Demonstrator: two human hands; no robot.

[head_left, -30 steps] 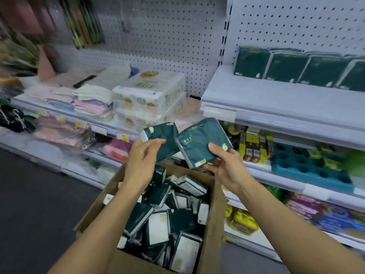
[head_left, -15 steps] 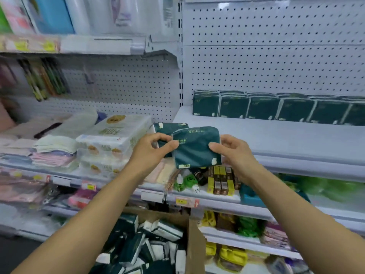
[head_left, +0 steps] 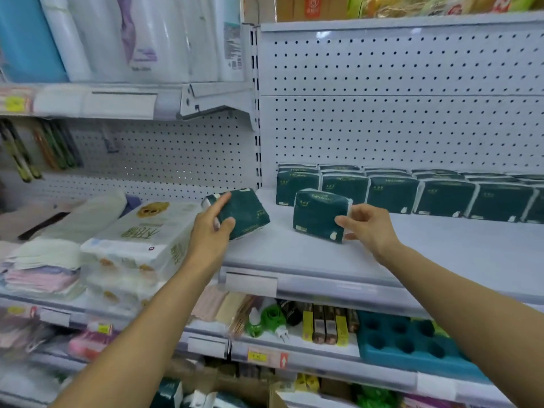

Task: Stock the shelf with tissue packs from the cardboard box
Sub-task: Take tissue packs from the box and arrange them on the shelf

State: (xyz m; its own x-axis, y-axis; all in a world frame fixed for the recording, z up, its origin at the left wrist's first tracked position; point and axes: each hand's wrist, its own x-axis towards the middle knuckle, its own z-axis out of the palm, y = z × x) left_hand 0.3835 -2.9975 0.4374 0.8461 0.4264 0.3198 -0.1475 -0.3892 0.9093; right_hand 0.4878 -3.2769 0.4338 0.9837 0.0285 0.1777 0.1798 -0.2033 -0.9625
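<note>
Two dark green tissue packs in hand, both over the white shelf (head_left: 323, 260).

Left hand (head_left: 210, 228): fingers and thumb curled round the left tissue pack (head_left: 244, 212), which is tilted, its lower edge apparently just above or barely on the shelf's left end, near the upright at the bay's left edge. Contact with the shelf cannot be confirmed.

Right hand (head_left: 368, 228): thumb and fingertips pinch the right end of the right tissue pack (head_left: 319, 214), fingers only part closed. This pack stands upright on the shelf, just in front of the left end of the back row of tissue packs (head_left: 412, 192), which runs along the pegboard (head_left: 382, 113) toward the right edge.

Cardboard box (head_left: 273, 397): only a corner shows at the bottom edge, more packs inside.

Risks, as judged:
- The left pack sits close to the shelf's left end; released while tilted, it could tip off toward the white bundled tissue packs (head_left: 141, 240) on the neighbouring shelf.
- The right pack is soft and held by one end; released before it is square, it may lean or fall forward.
- Pushing it back hard could disturb the back row.
- Front row started out of line leaves gaps.
</note>
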